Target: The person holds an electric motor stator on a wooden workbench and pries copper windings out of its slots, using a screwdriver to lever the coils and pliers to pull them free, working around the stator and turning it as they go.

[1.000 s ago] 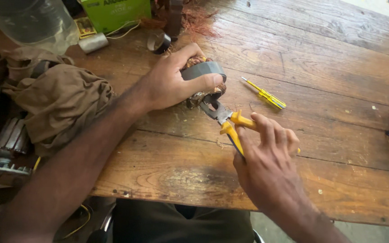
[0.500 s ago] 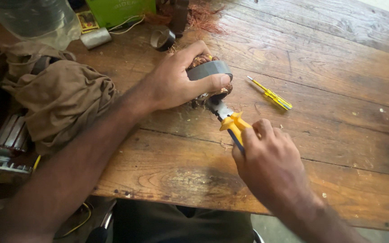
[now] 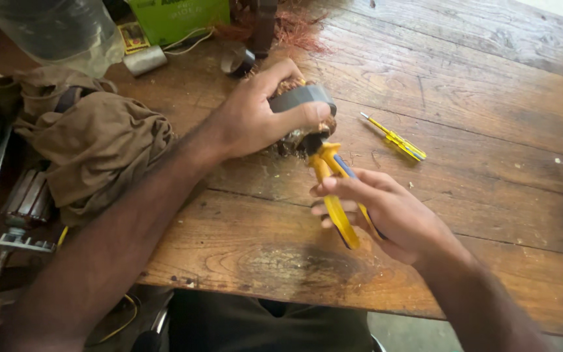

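Observation:
My left hand (image 3: 255,117) grips a grey metal motor stator (image 3: 302,99) with copper-coloured windings, holding it down on the wooden workbench (image 3: 490,104). My right hand (image 3: 386,212) holds yellow-handled pliers (image 3: 333,192), their handles spread between my fingers. The pliers' dark jaws point up into the windings just under my left thumb. The jaw tips are partly hidden by the stator.
A yellow screwdriver (image 3: 395,138) lies to the right of the stator. A brown cloth (image 3: 92,146) is heaped at the left beside metal motor parts (image 3: 24,202). A green box (image 3: 177,18), a clear plastic bottle (image 3: 53,29) and loose copper wire (image 3: 298,26) sit at the back.
My right hand has swung down and left, turning the pliers from slanted to nearly upright under the stator. The left hand has kept its grip on the stator.

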Tool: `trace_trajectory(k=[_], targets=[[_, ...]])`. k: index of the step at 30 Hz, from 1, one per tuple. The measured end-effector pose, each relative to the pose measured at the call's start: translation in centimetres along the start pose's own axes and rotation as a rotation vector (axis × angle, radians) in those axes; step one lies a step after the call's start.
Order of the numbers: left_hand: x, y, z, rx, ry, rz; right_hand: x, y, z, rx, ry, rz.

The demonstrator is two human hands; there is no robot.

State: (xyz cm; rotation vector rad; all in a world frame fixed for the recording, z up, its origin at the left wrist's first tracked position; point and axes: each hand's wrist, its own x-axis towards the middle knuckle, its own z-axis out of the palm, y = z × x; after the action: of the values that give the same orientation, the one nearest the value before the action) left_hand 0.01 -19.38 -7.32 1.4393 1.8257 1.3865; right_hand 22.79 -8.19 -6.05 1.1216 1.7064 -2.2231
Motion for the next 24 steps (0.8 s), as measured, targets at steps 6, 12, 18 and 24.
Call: trace_trajectory(k=[6, 12, 18, 24], targets=[[0.1, -0.1, -0.4, 0.0, -0.033, -0.038, -5.2, -1.4, 0.6, -0.944, 0.215, -0.304], [0.3, -0.2, 1.9, 0.028, -0.005, -0.034, -5.3, 2.5, -0.8, -1.561, 0.531, -0.708], [-0.1, 2.2, 4.0, 0.077, 0.025, 0.023, -6.0, 3.3, -0.5, -1.651, 0.645, -0.838], [0.3, 2.6, 3.6, 0.214, 0.077, 0.101, -5.4, 2.0, 1.9, -1.764, 0.76, -0.728]])
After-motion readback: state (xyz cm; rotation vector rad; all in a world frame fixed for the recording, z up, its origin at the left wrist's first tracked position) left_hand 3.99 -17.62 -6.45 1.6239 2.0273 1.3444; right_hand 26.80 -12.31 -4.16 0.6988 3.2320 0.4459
